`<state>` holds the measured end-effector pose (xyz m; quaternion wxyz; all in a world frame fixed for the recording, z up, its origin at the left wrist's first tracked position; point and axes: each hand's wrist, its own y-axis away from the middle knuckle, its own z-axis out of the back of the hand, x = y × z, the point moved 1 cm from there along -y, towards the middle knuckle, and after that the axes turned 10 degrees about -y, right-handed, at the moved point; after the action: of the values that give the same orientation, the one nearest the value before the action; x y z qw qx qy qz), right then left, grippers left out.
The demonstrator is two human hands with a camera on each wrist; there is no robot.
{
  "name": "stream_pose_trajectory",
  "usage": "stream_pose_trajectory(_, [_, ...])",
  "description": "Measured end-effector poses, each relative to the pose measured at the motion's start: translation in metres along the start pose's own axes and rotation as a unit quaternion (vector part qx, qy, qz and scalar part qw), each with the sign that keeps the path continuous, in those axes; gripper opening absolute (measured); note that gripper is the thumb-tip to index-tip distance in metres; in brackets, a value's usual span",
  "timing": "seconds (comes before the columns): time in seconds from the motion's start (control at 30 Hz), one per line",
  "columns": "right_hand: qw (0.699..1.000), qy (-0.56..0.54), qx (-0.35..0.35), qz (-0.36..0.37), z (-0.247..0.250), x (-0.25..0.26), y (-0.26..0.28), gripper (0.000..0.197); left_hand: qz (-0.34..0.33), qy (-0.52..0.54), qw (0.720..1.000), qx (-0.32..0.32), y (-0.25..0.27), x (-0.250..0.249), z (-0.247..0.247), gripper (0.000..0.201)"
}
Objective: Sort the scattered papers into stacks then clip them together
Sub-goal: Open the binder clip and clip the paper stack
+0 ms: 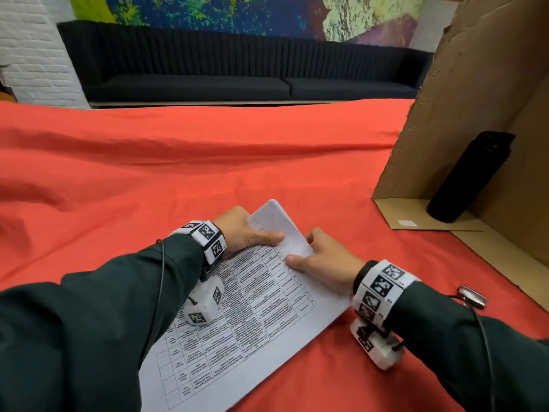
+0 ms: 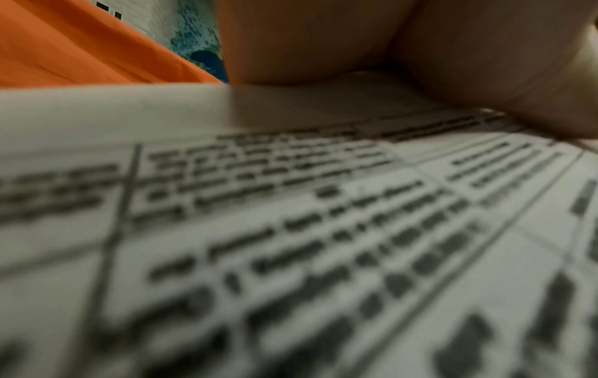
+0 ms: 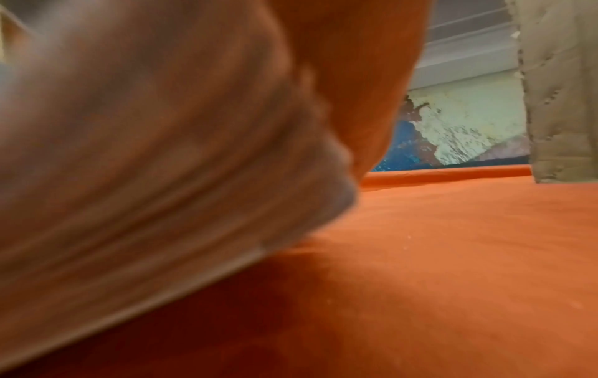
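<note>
A stack of white papers point(image 1: 252, 316) printed with tables lies on the red cloth point(image 1: 208, 162). Its far end is bent upward, blank undersides point(image 1: 276, 221) showing. My left hand point(image 1: 252, 233) grips the raised far-left corner, thumb on top. My right hand point(image 1: 315, 257) pinches the raised right edge, thumb on the sheet. A metal binder clip point(image 1: 473, 296) lies on the cloth beside my right wrist. The left wrist view shows blurred print point(image 2: 291, 230) beneath my palm point(image 2: 323, 38). The right wrist view shows the curved sheet edges point(image 3: 145, 153) under my hand point(image 3: 356, 76).
A tall open cardboard box point(image 1: 475, 99) stands at the right with a black bottle point(image 1: 469, 176) inside. It shows as a cardboard wall point(image 3: 566, 102) in the right wrist view. A dark sofa point(image 1: 237, 69) runs behind the table. Wrinkled red cloth stretches left and beyond.
</note>
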<state>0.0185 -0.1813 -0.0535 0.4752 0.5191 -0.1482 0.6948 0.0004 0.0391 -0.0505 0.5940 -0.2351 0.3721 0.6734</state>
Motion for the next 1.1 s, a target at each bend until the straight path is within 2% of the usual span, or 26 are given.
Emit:
stream_pose_trajectory(0.03, [0.998, 0.054, -0.026, 0.010, -0.001, 0.000, 0.001, 0.040, 0.009, -0.016, 1.000, -0.001, -0.001, -0.001, 0.000, 0.071])
stream_pose_trajectory(0.07, [0.996, 0.083, -0.021, 0.014, -0.001, 0.001, 0.001, 0.036, 0.019, -0.031, 0.999, 0.001, -0.001, -0.003, 0.001, 0.072])
stream_pose_trajectory(0.2, [0.997, 0.031, 0.069, -0.023, 0.000, 0.001, -0.005, 0.029, 0.045, -0.038, 0.998, 0.032, -0.010, 0.000, -0.002, 0.084])
stream_pose_trajectory(0.33, [0.995, 0.007, 0.074, -0.066, 0.000, -0.003, -0.005, 0.016, 0.048, -0.032, 0.997, 0.059, -0.014, 0.007, -0.008, 0.096])
stream_pose_trajectory(0.47, [0.995, 0.038, 0.066, -0.057, 0.001, -0.001, 0.000, 0.022, 0.043, -0.045, 0.997, 0.054, -0.018, 0.000, -0.009, 0.071])
stream_pose_trajectory(0.57, [0.996, 0.044, 0.066, -0.029, 0.002, 0.003, 0.007, 0.027, 0.033, -0.029, 0.998, 0.050, -0.018, -0.011, -0.009, 0.063])
stream_pose_trajectory(0.63, [0.996, 0.064, 0.066, -0.016, 0.003, 0.002, 0.010, 0.027, -0.001, -0.030, 0.998, 0.050, -0.018, -0.025, -0.008, 0.062])
stream_pose_trajectory(0.7, [0.994, 0.089, 0.065, -0.003, 0.002, 0.001, 0.011, 0.023, -0.061, -0.132, 0.989, 0.030, -0.023, -0.047, -0.006, 0.053])
stream_pose_trajectory(0.73, [0.993, 0.098, 0.068, 0.007, 0.001, 0.000, 0.011, 0.021, -0.098, -0.210, 0.972, 0.026, -0.024, -0.062, -0.007, 0.053])
stream_pose_trajectory(0.77, [0.992, 0.107, 0.068, 0.021, 0.000, 0.000, 0.011, 0.021, -0.149, -0.298, 0.942, 0.031, -0.025, -0.077, -0.011, 0.059])
stream_pose_trajectory(0.83, [0.990, 0.124, 0.055, 0.032, -0.002, 0.001, 0.011, 0.025, -0.244, -0.464, 0.848, 0.072, -0.026, -0.104, -0.022, 0.061])
stream_pose_trajectory(0.87, [0.990, 0.130, 0.047, 0.028, -0.003, 0.001, 0.011, 0.021, -0.261, -0.527, 0.802, 0.099, -0.027, -0.113, -0.029, 0.054])
stream_pose_trajectory(0.9, [0.989, 0.137, 0.046, 0.028, -0.004, 0.001, 0.011, 0.016, -0.249, -0.574, 0.768, 0.132, -0.027, -0.119, -0.035, 0.045])
stream_pose_trajectory(0.97, [0.986, 0.155, 0.054, 0.031, -0.006, -0.001, 0.011, 0.014, -0.204, -0.623, 0.730, 0.192, -0.029, -0.121, -0.045, 0.031])
stream_pose_trajectory(1.03, [0.985, 0.160, 0.056, 0.037, -0.007, -0.005, 0.010, 0.013, -0.160, -0.642, 0.715, 0.228, -0.032, -0.117, -0.047, 0.023])
stream_pose_trajectory(1.1, [0.985, 0.156, 0.059, 0.046, -0.007, -0.007, 0.007, 0.017, -0.137, -0.652, 0.704, 0.248, -0.035, -0.112, -0.044, 0.028])
